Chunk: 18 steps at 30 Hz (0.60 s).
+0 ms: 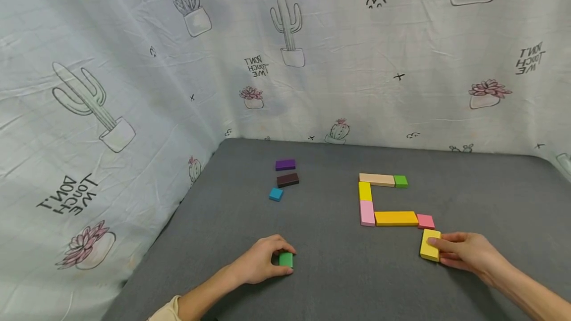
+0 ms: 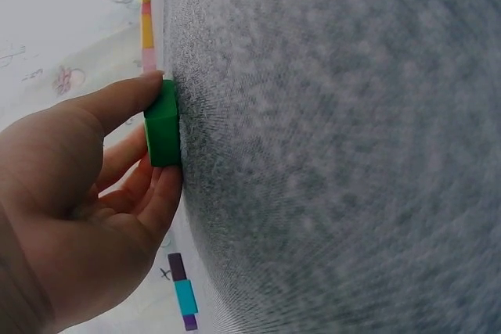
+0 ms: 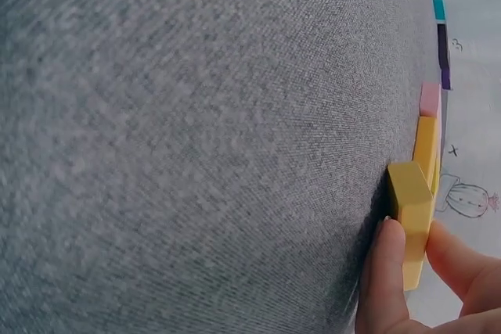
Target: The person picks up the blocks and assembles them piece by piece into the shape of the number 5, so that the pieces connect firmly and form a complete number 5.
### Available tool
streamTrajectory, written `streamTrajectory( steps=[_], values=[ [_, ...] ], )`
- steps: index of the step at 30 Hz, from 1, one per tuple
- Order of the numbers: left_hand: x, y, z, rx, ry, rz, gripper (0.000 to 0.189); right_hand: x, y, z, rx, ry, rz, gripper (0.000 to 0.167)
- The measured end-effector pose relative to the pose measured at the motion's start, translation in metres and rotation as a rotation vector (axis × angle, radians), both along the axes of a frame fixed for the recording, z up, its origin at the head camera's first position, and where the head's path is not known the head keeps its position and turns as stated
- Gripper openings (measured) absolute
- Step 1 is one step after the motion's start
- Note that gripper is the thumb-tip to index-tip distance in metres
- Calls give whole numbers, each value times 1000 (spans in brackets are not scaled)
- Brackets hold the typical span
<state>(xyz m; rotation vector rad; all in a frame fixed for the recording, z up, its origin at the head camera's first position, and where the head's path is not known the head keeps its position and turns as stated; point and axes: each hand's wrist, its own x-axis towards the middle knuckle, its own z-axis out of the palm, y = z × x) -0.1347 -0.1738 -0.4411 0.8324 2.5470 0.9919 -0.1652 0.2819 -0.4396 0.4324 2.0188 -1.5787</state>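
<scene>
My left hand (image 1: 260,261) pinches a green block (image 1: 286,260) between thumb and fingers, low against the grey cloth. The left wrist view shows the green block (image 2: 163,127) from the side, with the thumb on one end and fingers at the other. On the right, my right hand (image 1: 473,254) holds a pale yellow block (image 1: 430,245) by its right side, thumb on top. This block lies just below a small coral-pink block (image 1: 426,221), its length pointing towards me. In the right wrist view, fingers grip the yellow block (image 3: 415,209); whether it touches the cloth I cannot tell.
A stepped line of blocks joins the beige block (image 1: 376,180), light green block (image 1: 401,181), yellow block (image 1: 365,191), pink block (image 1: 367,213) and orange block (image 1: 396,218). Left of it lie purple (image 1: 285,165), dark brown (image 1: 287,180) and blue (image 1: 276,194) blocks. Printed curtains (image 1: 339,63) border the table.
</scene>
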Motion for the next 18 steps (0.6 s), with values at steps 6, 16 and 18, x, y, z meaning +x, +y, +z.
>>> streamTrajectory(
  steps=[6, 16, 18],
  values=[
    [1, -1, -1, 9, -11, -2, 29, 1, -2, 2, 1, -10, -14, 82],
    [0, -1, 0, -3, -25, 12, 28, 0, -8, 3, 24, 21, -20, 77],
    [0, -1, 0, -3, -26, 13, 28, -1, -8, 3, 29, 28, -18, 79]
  ],
)
